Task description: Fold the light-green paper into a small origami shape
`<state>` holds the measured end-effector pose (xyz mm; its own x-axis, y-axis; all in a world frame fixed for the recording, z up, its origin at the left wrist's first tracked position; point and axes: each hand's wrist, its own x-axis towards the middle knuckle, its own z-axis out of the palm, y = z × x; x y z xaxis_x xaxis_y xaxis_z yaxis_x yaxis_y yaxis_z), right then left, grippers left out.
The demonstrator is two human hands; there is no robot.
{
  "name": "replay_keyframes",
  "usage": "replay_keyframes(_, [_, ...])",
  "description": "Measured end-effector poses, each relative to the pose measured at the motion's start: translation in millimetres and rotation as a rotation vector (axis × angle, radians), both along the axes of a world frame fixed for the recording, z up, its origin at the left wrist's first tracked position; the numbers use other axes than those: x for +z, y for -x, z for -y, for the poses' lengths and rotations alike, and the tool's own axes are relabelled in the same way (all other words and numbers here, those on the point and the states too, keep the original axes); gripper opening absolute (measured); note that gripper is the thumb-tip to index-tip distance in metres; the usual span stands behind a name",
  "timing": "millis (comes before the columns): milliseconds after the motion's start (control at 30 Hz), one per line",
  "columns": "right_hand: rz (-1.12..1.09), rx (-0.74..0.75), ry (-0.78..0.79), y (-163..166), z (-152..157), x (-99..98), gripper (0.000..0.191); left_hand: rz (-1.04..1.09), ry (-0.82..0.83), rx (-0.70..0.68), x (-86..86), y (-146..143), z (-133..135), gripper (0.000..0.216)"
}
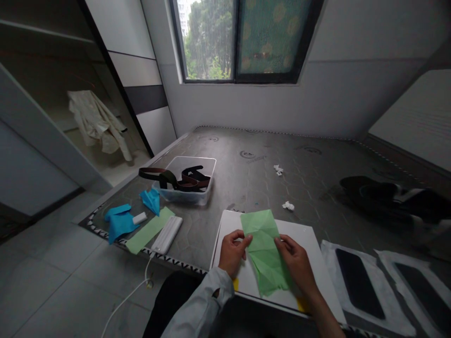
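A creased light green paper sheet lies over a white board on the grey mattress in front of me. My left hand pinches the sheet's left edge with thumb and curled fingers. My right hand grips the right edge, fingers bent over the paper. Both hands hold the sheet near its middle, and its lower end hangs toward me.
To the left lie a clear plastic box with dark belts, blue folded papers, a green paper strip, a white power bank with a cable, and a small white block. Dark clothing and black items in white sleeves sit at right.
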<state>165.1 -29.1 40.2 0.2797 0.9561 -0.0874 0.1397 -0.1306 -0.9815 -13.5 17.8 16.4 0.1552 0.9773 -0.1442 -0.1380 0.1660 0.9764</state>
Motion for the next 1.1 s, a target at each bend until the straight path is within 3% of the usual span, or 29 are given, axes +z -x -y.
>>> replay_keyframes(300, [0.043, 0.012, 0.029, 0.8, -0.3, 3.0, 0.051, -0.118, -0.052, 0.076, -0.6, 1.7, 0.3, 0.040])
replay_keyframes(533, [-0.081, 0.094, 0.059, 1.6, 1.1, 4.5, 0.048, -0.098, -0.022, 0.075, 2.6, 2.1, 0.4, 0.042])
replay_keyframes(700, [-0.209, 0.214, 0.147, 4.7, 1.7, 3.4, 0.048, -0.013, 0.004, 0.032, 5.5, 0.1, 1.5, 0.040])
replay_keyframes(833, [-0.188, 0.101, 0.122, 5.0, -0.6, -0.2, 0.049, 0.010, -0.058, -0.057, 8.4, 0.4, 2.7, 0.033])
replay_keyframes(933, [-0.197, 0.032, 0.084, 3.7, -2.1, -2.6, 0.049, -0.122, -0.108, -0.161, 7.2, 1.7, 3.8, 0.033])
replay_keyframes(1000, [-0.194, 0.038, 0.077, 2.6, -1.9, -2.6, 0.049, -0.204, -0.134, -0.188, 5.6, 2.1, 4.5, 0.033])
replay_keyframes(1100, [-0.156, 0.093, 0.089, 1.2, -0.3, 0.4, 0.046, -0.153, -0.120, -0.200, 4.0, 1.7, 5.3, 0.033])
